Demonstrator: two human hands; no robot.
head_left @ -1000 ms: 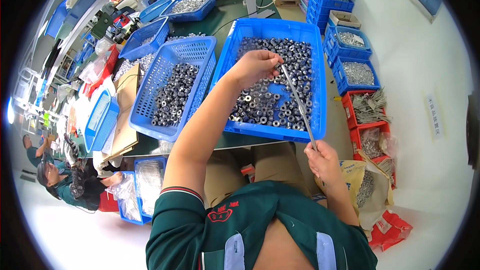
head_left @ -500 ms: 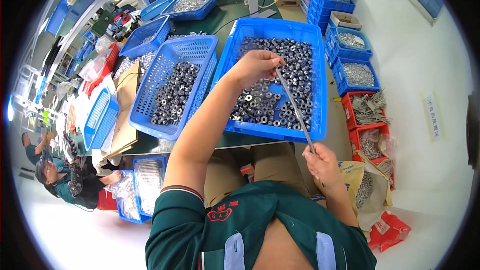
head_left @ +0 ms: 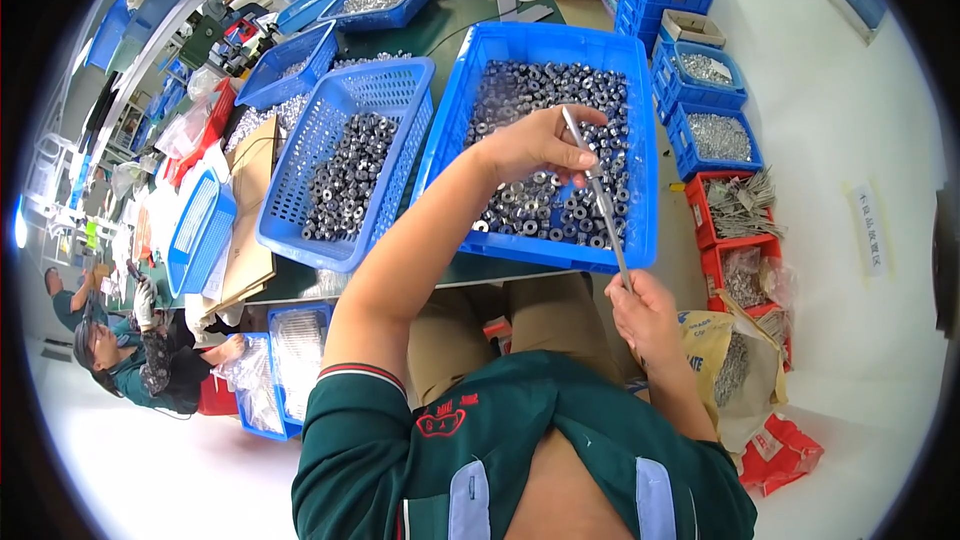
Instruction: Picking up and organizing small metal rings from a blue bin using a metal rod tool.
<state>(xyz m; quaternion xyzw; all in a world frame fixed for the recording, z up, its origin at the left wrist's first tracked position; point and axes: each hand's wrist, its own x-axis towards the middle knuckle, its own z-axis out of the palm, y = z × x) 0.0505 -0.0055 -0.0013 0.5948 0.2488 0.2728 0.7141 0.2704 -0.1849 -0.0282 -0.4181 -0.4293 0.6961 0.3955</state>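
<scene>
A thin metal rod (head_left: 600, 195) slants from lower right up to upper left over a blue tray (head_left: 640, 140) full of small metal rings (head_left: 545, 202). My right hand (head_left: 645, 312) is closed around the rod's lower end, near the tray's front edge. My left hand (head_left: 540, 143) reaches over the rings and pinches at the rod's upper tip; several rings sit threaded on the rod just below those fingers.
A blue mesh basket (head_left: 300, 190) with dark metal rings stands left of the tray. More blue and red bins (head_left: 712, 135) of metal parts line the right side and the back. Two people (head_left: 140, 360) work at the lower left. Cardboard (head_left: 250, 210) lies beside the basket.
My left hand has stayed at the rod's upper tip over the tray. The rod's top has tilted slightly left while my right hand holds its lower end.
</scene>
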